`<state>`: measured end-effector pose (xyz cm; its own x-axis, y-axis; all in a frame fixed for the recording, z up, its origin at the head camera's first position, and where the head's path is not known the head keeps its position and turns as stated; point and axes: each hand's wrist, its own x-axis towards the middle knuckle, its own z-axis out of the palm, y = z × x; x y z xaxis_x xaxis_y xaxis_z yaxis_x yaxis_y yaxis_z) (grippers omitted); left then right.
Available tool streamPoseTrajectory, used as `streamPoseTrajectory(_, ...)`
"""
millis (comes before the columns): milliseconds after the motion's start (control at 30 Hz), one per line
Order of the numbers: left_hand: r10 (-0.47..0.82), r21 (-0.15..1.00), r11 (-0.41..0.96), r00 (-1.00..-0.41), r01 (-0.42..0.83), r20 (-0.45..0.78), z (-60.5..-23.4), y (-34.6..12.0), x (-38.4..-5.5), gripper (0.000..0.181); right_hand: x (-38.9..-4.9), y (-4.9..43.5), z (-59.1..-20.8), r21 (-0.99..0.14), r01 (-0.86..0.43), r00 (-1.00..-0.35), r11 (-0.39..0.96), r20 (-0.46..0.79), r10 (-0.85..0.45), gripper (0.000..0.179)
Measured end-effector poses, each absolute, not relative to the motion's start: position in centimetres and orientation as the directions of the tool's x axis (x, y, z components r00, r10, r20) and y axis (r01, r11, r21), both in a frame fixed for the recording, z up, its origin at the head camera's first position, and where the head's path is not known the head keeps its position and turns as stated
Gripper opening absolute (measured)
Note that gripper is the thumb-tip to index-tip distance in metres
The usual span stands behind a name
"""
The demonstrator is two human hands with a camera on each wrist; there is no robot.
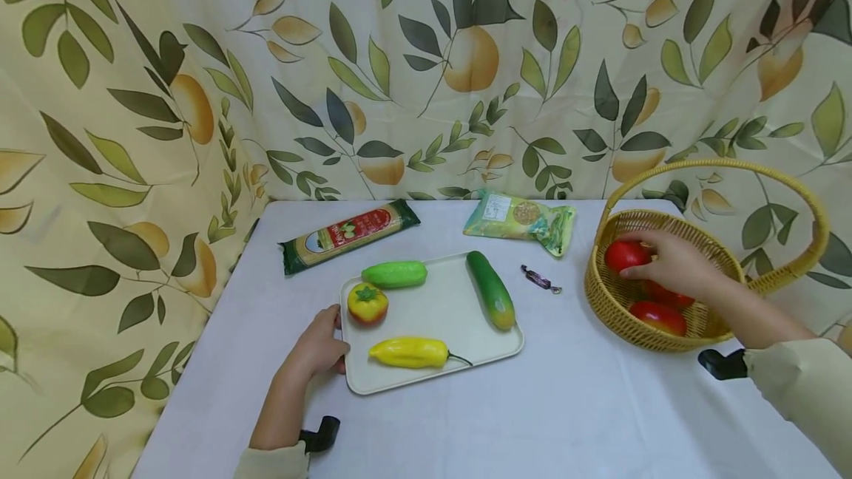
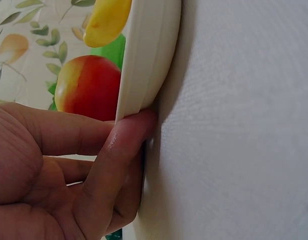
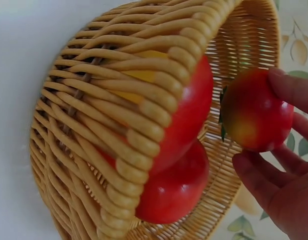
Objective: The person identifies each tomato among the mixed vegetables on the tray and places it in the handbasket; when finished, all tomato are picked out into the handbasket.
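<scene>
My left hand [image 1: 318, 346] pinches the left rim of a cream tray [image 1: 433, 316], thumb and fingers at its edge in the left wrist view. On the tray lie a yellow pepper [image 1: 409, 352], a yellow-and-red fruit with a green leafy top [image 1: 367, 304], a light green cucumber-like vegetable [image 1: 394, 273] and a dark green cucumber [image 1: 491, 290]. Over the wicker basket [image 1: 602, 310], my right hand [image 1: 679, 265] holds a red tomato [image 3: 258, 110] between thumb and fingers, its green leafy top facing the basket. Below it, more red fruits [image 1: 659, 318] sit inside the basket.
Behind the tray lies a long green-and-gold packet [image 1: 349, 235], with a green-yellow packet [image 1: 521, 220] to its right. A small wrapped candy [image 1: 541, 279] lies between tray and basket. The basket's tall handle [image 1: 715, 164] arches above it. Patterned cloth [image 1: 426, 131] hangs behind the table.
</scene>
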<state>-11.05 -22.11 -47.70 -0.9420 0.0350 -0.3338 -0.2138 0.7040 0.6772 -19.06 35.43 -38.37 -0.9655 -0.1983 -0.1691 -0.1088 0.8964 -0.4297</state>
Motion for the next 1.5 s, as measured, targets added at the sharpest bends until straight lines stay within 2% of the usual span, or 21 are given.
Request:
streamPoseTrajectory(267,0.03,0.678,0.704,-0.945,-0.212,-0.326,-47.7,-22.4,-10.4,0.069,-19.4,35.1,-39.5,-0.408,-0.142,-0.96,0.902,-0.165,-0.226,0.072)
streamPoseTrajectory(533,0.03,0.68,0.703,-0.947,-0.207,-0.319,-47.5,-22.2,-10.6,0.073,-19.4,34.9,-39.6,-0.412,-0.169,-0.957,0.895,-0.147,-0.249,0.068)
streamPoseTrajectory(1067,0.029,0.676,0.705,-0.945,-0.212,-0.327,-47.6,-22.0,-10.7,0.073,-18.5,35.3,-39.3,-0.402,-0.128,-0.964,0.907,-0.164,-0.209,0.072)
streamPoseTrajectory(1367,0.031,0.68,0.702,-0.945,-0.212,-0.326,-47.8,-22.0,-10.8,0.072,-17.4,35.7,-37.6,-0.496,-0.095,-0.986,0.863,-0.072,-0.149,0.066)
streamPoseTrajectory(1500,0.03,0.678,0.701,-0.942,-0.219,-0.335,-47.8,-22.0,-10.9,0.071,-16.8,34.6,-36.7,-0.569,-0.055,-0.996,0.821,-0.026,-0.085,0.071)
